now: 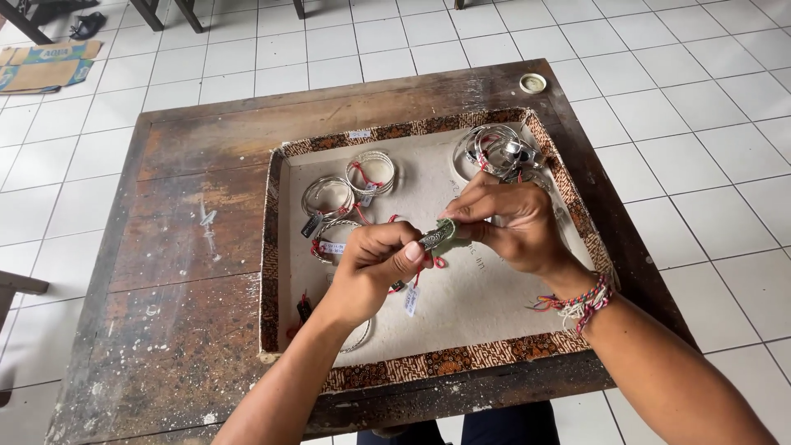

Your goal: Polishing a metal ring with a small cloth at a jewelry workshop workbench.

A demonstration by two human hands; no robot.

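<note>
My left hand (377,265) and my right hand (512,224) meet over a shallow tray (271,264) with a patterned brown rim and a pale lining. Between the fingertips of both hands is a small silver bracelet piece (437,236) wrapped in a bit of green cloth, with red string and a white tag (411,300) hanging below it. Silver bangles (372,172) with red strings lie in the tray's far left part. A bigger pile of bangles (498,151) lies at the far right corner, just beyond my right hand. A braided wristband (580,303) is on my right wrist.
The tray rests on a worn dark wooden table (181,247) on a white tiled floor. A small round lid (533,82) sits at the table's far right corner. Flattened cardboard (43,66) and furniture legs are at the far left of the floor.
</note>
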